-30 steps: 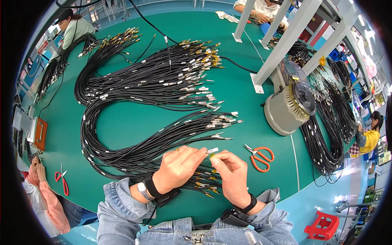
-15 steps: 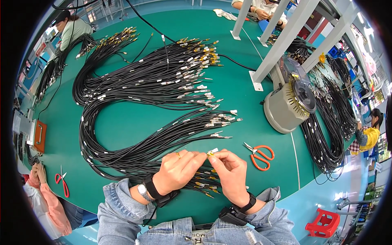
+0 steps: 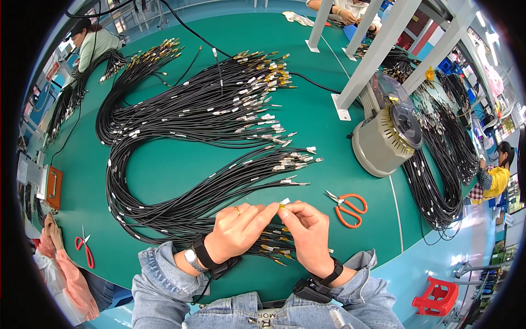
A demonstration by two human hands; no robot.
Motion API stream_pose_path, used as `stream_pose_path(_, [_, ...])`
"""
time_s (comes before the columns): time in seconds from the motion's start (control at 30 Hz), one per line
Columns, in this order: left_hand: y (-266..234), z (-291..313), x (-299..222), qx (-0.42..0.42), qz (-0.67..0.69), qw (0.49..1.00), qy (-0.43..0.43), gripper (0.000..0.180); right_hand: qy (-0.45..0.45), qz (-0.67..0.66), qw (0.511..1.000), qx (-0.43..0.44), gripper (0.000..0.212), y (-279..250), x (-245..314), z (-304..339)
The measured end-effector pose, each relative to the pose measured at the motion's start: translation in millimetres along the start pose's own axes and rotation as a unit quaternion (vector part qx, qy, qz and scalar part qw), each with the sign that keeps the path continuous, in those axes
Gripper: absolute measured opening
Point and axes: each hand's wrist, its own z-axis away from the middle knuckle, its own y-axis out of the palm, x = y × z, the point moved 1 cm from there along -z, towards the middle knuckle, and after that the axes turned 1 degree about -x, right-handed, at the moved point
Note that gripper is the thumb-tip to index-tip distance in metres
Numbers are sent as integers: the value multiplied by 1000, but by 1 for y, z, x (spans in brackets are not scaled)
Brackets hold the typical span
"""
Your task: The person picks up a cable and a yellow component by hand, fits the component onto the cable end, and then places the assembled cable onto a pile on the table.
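My left hand [image 3: 241,229] and my right hand [image 3: 309,236] meet at the near middle of the green table. Between their pinched fingertips is a cable end [image 3: 282,204] with yellow on it and a white tag; the fingers cover most of it. Under and beyond my left hand lies a long curved bundle of black cables [image 3: 186,202], its tagged ends pointing right. More yellow-tipped ends [image 3: 276,252] fan out below my hands. To the right of my right hand, apart from it, orange-handled cutters [image 3: 348,211] rest on the table [image 3: 329,263].
A round beige machine [image 3: 381,145] with a dark wheel stands right, beside grey metal posts [image 3: 378,55]. Another cable bundle [image 3: 438,192] hangs over the right edge. Red-handled scissors [image 3: 86,249] lie left near a person's hands [image 3: 53,231]. A red stool [image 3: 436,296] stands on the floor.
The view has shifted slightly. My hands keep nearly the same place, fingertips still pinched at the cable end; the white tag shows a little less.
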Motion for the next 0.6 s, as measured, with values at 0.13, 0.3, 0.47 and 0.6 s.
stream_pose_path(0.13, [-1,-1,-1,7,1,1000,5,38,-2,0,1000,4,3,-1,-1,-1])
stream_pose_path(0.3, [-2,-2,-2,21,5,1000,7,40,-8,16,1000,10,3,-3,-1,-1])
stream_pose_path(0.47, [-3,-3,-2,25,0,1000,12,40,-10,35,999,17,3,-4,0,-3])
stream_pose_path(0.6, [-3,-2,-2,24,2,1000,12,41,-6,39,999,16,3,-4,0,-3])
